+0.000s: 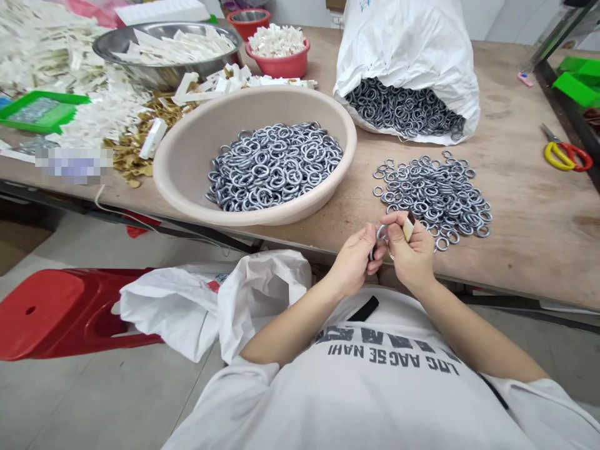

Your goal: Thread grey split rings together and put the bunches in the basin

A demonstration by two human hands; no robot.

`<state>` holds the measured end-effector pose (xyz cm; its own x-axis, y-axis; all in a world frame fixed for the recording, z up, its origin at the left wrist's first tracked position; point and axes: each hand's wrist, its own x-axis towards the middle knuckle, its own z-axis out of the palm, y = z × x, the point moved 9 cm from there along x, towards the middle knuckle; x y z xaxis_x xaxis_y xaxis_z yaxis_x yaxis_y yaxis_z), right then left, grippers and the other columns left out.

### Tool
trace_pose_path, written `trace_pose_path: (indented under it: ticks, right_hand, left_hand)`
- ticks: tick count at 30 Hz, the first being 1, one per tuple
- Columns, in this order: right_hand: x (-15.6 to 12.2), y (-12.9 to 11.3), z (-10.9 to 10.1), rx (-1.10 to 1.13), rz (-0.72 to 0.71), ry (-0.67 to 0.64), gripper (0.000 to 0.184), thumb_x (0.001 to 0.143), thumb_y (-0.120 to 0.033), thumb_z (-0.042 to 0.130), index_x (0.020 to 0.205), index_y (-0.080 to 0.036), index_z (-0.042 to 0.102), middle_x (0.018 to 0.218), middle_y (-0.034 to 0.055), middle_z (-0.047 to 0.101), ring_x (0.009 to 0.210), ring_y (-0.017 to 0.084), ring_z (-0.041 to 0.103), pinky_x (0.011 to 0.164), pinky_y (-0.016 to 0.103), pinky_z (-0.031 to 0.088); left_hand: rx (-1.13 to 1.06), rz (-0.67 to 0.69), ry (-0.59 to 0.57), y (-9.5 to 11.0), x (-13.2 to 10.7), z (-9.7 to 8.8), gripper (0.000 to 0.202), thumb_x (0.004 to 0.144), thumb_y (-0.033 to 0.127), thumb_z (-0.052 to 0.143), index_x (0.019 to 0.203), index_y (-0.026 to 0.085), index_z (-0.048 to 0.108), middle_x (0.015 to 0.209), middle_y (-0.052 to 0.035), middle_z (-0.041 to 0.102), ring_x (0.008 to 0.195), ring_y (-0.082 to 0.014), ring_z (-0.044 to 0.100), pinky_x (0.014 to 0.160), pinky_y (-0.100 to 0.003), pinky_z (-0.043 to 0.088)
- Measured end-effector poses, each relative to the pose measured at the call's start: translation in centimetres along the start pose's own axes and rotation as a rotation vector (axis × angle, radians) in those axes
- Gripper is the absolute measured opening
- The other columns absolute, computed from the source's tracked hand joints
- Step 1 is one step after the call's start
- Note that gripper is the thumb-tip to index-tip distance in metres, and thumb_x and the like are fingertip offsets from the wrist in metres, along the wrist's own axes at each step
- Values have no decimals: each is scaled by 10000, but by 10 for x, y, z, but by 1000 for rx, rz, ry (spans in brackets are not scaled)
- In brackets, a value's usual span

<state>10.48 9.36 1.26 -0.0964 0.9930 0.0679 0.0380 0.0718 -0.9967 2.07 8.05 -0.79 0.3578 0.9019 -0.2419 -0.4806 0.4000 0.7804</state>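
My left hand (351,262) pinches a grey metal ring (382,233) at the wooden table's near edge (300,232). My right hand (410,251) grips a small cream-coloured block (409,226) with a dark end, close against the same ring. A loose pile of grey metal rings (434,200) lies just beyond my hands. More rings fill a beige plastic basin (349,150) to the left. Others spill from the mouth of a white sack (407,50).
A steel bowl (164,53) and a red basin (279,59) hold white pieces. Loose white and brown pieces (140,119) cover the far left. Yellow-and-red scissors (567,156) lie right. A red stool (60,312) and white bag (234,306) are below left.
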Motion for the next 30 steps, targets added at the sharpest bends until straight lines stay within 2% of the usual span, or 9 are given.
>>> trace_pose_path:
  ticks: [4, 8, 13, 15, 18, 20, 22, 25, 30]
  right_hand:
    - [-3, -10, -7, -98, -169, 109, 224, 952, -466, 579, 964, -261, 669, 931, 45, 639, 850, 193, 641, 675, 315, 498]
    - [-5, -11, -7, -132, -247, 92, 208, 967, -420, 572, 1013, -258, 695, 951, 41, 679, 924, 199, 660, 803, 351, 524]
    - [-11, -31, -9, -182, -420, 114, 183, 880, -366, 707, 1032, -264, 715, 1014, 39, 703, 989, 209, 649, 922, 385, 508]
    - [-11, -31, -9, -148, -397, 121, 157, 870, -351, 719, 1000, -262, 721, 996, 34, 704, 959, 199, 651, 891, 369, 518]
    - [-5, -19, -3, -18, -252, 63, 148, 880, -371, 704, 971, -256, 723, 921, 16, 703, 792, 162, 652, 722, 311, 535]
    - [-1, -12, 0, 75, -170, 24, 150, 881, -383, 701, 951, -250, 713, 826, -4, 684, 675, 138, 617, 621, 279, 506]
    - [2, -11, -6, 87, -157, 48, 149, 885, -382, 700, 941, -244, 703, 778, -16, 656, 649, 126, 586, 615, 268, 480]
    - [0, -25, -20, -94, -223, 96, 186, 911, -399, 666, 985, -229, 678, 819, -3, 638, 710, 132, 568, 663, 273, 446]
    - [-21, -49, 4, -534, -374, -167, 265, 983, -391, 546, 827, -200, 641, 739, 8, 597, 693, 136, 539, 652, 281, 380]
  left_hand:
    - [-60, -102, -49, -4, -5, 3, 443, 828, 611, 667, 920, 200, 530, 616, 76, 393, 408, -26, 304, 390, -136, 198]
    - [-112, -67, -17, -2, -6, 0, 408, 836, 543, 697, 874, 186, 502, 648, 74, 405, 422, -16, 316, 397, -129, 229]
    - [-78, -23, 37, -1, -4, -3, 467, 812, 566, 711, 777, 180, 451, 610, 80, 399, 405, -15, 311, 391, -140, 259]
    - [-61, -46, 23, -4, -5, -1, 480, 816, 609, 682, 787, 186, 456, 586, 85, 385, 392, -23, 298, 377, -148, 240]
    - [-48, -52, -4, -7, -6, 1, 482, 838, 656, 621, 841, 194, 482, 564, 91, 363, 389, -34, 278, 374, -152, 215]
    - [-33, -11, -4, -7, -6, 1, 476, 853, 656, 600, 841, 193, 490, 553, 90, 362, 393, -37, 271, 378, -154, 222]
    - [-9, 63, 16, -2, -6, -3, 485, 862, 648, 594, 774, 187, 471, 534, 86, 359, 398, -39, 267, 383, -158, 236]
    - [11, 174, 63, 7, -6, -10, 518, 867, 640, 594, 687, 187, 419, 513, 79, 351, 403, -43, 268, 389, -168, 244]
    - [-3, 198, 104, 14, -8, -15, 515, 855, 642, 610, 687, 187, 439, 496, 82, 330, 400, -48, 271, 391, -176, 238]
